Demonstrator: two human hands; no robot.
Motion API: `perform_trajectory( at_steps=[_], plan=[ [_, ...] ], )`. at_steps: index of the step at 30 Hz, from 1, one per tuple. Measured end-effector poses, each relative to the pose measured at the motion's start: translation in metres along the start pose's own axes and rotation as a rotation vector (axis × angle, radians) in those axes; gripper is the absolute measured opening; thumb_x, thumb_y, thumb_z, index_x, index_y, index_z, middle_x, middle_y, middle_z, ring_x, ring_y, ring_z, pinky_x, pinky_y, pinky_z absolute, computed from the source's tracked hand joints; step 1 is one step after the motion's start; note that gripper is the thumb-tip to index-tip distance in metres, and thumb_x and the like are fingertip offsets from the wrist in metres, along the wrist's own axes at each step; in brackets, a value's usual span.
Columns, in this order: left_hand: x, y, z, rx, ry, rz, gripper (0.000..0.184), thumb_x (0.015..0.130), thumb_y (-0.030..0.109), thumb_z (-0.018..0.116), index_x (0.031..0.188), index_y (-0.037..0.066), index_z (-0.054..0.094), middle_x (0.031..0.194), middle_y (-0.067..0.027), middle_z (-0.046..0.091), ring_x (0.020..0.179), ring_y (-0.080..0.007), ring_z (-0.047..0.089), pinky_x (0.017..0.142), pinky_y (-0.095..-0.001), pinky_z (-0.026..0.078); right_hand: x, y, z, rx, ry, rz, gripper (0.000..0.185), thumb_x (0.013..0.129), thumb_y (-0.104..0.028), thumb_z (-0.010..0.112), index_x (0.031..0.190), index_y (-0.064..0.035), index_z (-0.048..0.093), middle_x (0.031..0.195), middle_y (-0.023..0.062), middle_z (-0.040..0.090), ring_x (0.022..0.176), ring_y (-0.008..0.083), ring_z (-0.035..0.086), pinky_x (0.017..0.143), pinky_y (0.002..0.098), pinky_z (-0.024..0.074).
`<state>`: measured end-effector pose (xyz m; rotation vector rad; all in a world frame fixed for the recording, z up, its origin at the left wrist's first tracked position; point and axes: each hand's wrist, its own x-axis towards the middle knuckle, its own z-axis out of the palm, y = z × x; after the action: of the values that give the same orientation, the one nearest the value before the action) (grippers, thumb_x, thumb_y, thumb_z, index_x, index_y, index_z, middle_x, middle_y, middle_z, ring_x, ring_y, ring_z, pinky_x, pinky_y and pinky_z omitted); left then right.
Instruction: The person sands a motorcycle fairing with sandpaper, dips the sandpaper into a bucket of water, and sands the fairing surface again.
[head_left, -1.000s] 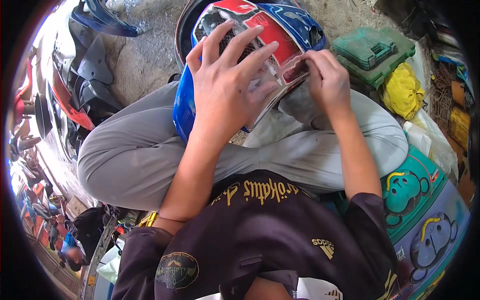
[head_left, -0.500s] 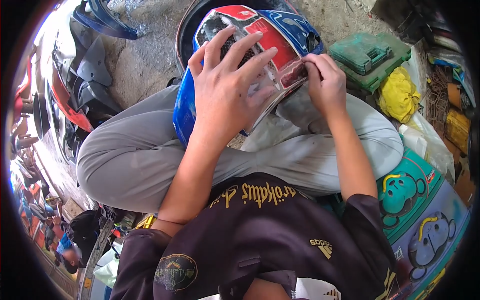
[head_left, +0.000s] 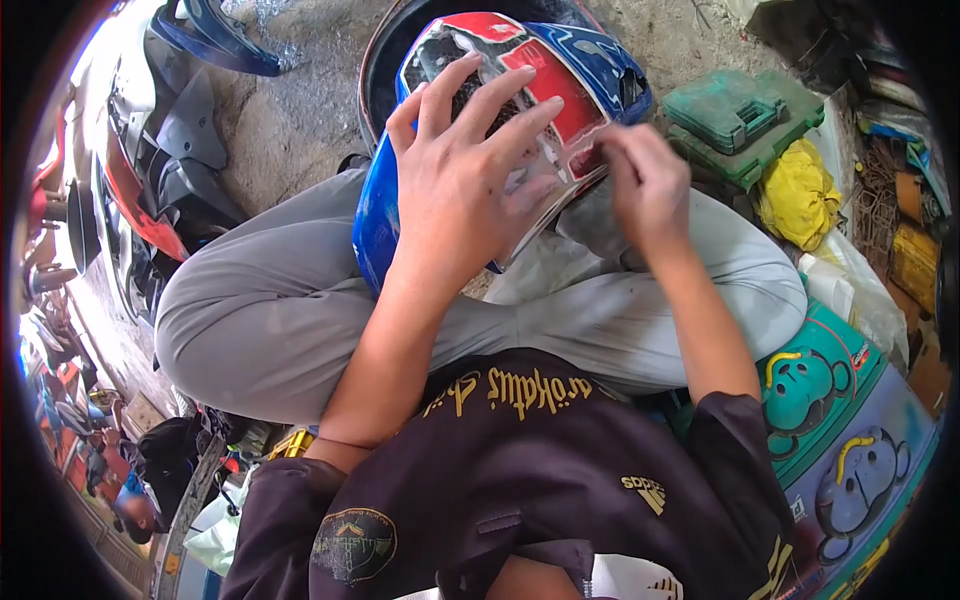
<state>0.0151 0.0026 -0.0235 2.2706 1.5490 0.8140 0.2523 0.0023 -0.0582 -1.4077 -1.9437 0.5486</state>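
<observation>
A blue and red plastic motorcycle body panel with scraped, dark patches lies across my lap, its far end over a round dark basin. My left hand rests on top of the panel with its fingers spread. At the panel's right edge, my right hand is closed in a pinch and slightly blurred. Its fingertips seem to grip the lifted, pale edge of a red sticker. The fingers partly hide the sticker's end.
On the right are a green plastic tool case, a crumpled yellow bag and a teal and grey box. Several motorcycle panels stand to the left on the concrete floor. A person is at the far lower left.
My right hand has shifted slightly toward me, and the sticker's edge appears raised at its fingertips. My left hand and the panel have shifted slightly right in view.
</observation>
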Motion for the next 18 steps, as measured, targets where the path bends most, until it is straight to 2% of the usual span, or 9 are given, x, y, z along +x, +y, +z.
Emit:
perform_trajectory(
  at_steps=[1, 2, 5, 9, 11, 13, 16, 17, 18],
  plan=[
    [-0.001, 0.000, 0.000, -0.003, 0.000, -0.006, 0.065, 0.067, 0.028, 0.094, 0.130, 0.028, 0.079, 0.148, 0.0016, 0.066, 0.149, -0.0312, 0.049, 0.120, -0.0539, 0.031, -0.005, -0.013, 0.001, 0.040, -0.019, -0.065, 0.011, 0.100, 0.003, 0.068, 0.108, 0.0023, 0.076, 0.096, 0.0184, 0.074, 0.083, 0.0343, 0.074, 0.075, 0.0382, 0.0581],
    [-0.001, 0.001, -0.002, 0.012, -0.003, -0.015, 0.066, 0.067, 0.029, 0.094, 0.131, 0.028, 0.080, 0.149, 0.0019, 0.067, 0.149, -0.0313, 0.050, 0.120, -0.0528, 0.032, -0.007, -0.010, 0.003, 0.051, -0.011, -0.044, 0.010, 0.100, 0.001, 0.067, 0.106, 0.0022, 0.075, 0.094, 0.0199, 0.073, 0.085, 0.0406, 0.074, 0.075, 0.0437, 0.0582],
    [-0.001, 0.005, -0.005, 0.034, -0.021, -0.026, 0.068, 0.066, 0.032, 0.095, 0.133, 0.028, 0.081, 0.151, 0.0025, 0.068, 0.148, -0.0315, 0.052, 0.121, -0.0506, 0.034, 0.003, 0.010, 0.002, 0.010, 0.030, 0.057, 0.011, 0.100, 0.002, 0.066, 0.108, 0.0012, 0.075, 0.095, 0.0194, 0.073, 0.085, 0.0407, 0.074, 0.076, 0.0434, 0.0583],
    [0.001, 0.002, -0.002, 0.011, -0.010, -0.017, 0.067, 0.066, 0.029, 0.094, 0.131, 0.028, 0.079, 0.149, 0.0022, 0.067, 0.149, -0.0312, 0.050, 0.120, -0.0527, 0.032, 0.002, -0.001, -0.002, 0.011, -0.006, 0.003, 0.012, 0.100, 0.002, 0.067, 0.108, 0.0010, 0.076, 0.097, 0.0195, 0.074, 0.084, 0.0388, 0.075, 0.074, 0.0421, 0.0579],
    [-0.003, 0.001, -0.001, 0.001, -0.013, -0.010, 0.065, 0.067, 0.028, 0.094, 0.130, 0.028, 0.079, 0.148, 0.0019, 0.066, 0.149, -0.0311, 0.049, 0.120, -0.0536, 0.031, 0.008, 0.019, -0.001, -0.012, 0.022, 0.114, 0.012, 0.101, 0.001, 0.067, 0.107, 0.0007, 0.076, 0.096, 0.0196, 0.074, 0.084, 0.0391, 0.074, 0.075, 0.0413, 0.0576],
    [-0.001, 0.000, -0.001, -0.003, -0.014, -0.010, 0.066, 0.067, 0.028, 0.094, 0.131, 0.028, 0.079, 0.148, 0.0018, 0.066, 0.149, -0.0312, 0.049, 0.120, -0.0536, 0.031, 0.005, 0.005, 0.001, 0.003, 0.012, -0.005, 0.011, 0.102, -0.002, 0.067, 0.107, 0.0003, 0.077, 0.095, 0.0196, 0.074, 0.084, 0.0390, 0.074, 0.074, 0.0416, 0.0576],
    [-0.001, 0.000, 0.000, 0.014, -0.008, -0.003, 0.066, 0.067, 0.028, 0.094, 0.131, 0.028, 0.079, 0.148, 0.0017, 0.066, 0.148, -0.0314, 0.049, 0.120, -0.0535, 0.031, 0.007, 0.009, -0.001, -0.024, -0.005, 0.006, 0.012, 0.102, -0.002, 0.067, 0.107, 0.0007, 0.077, 0.096, 0.0199, 0.075, 0.085, 0.0394, 0.075, 0.074, 0.0421, 0.0577],
    [-0.002, 0.001, -0.002, 0.020, -0.015, -0.017, 0.067, 0.066, 0.030, 0.094, 0.132, 0.028, 0.079, 0.149, 0.0021, 0.067, 0.148, -0.0315, 0.050, 0.121, -0.0526, 0.032, 0.010, 0.016, -0.004, -0.016, -0.016, 0.099, 0.012, 0.101, 0.000, 0.067, 0.108, 0.0010, 0.076, 0.099, 0.0199, 0.075, 0.087, 0.0394, 0.075, 0.076, 0.0428, 0.0580],
    [-0.001, 0.004, -0.005, 0.026, -0.023, -0.026, 0.068, 0.066, 0.032, 0.095, 0.132, 0.029, 0.080, 0.150, 0.0024, 0.067, 0.148, -0.0317, 0.050, 0.121, -0.0517, 0.033, 0.007, 0.009, -0.002, -0.012, -0.012, 0.041, 0.011, 0.100, 0.002, 0.068, 0.108, 0.0014, 0.076, 0.097, 0.0187, 0.075, 0.086, 0.0365, 0.075, 0.076, 0.0407, 0.0579]
  ],
)
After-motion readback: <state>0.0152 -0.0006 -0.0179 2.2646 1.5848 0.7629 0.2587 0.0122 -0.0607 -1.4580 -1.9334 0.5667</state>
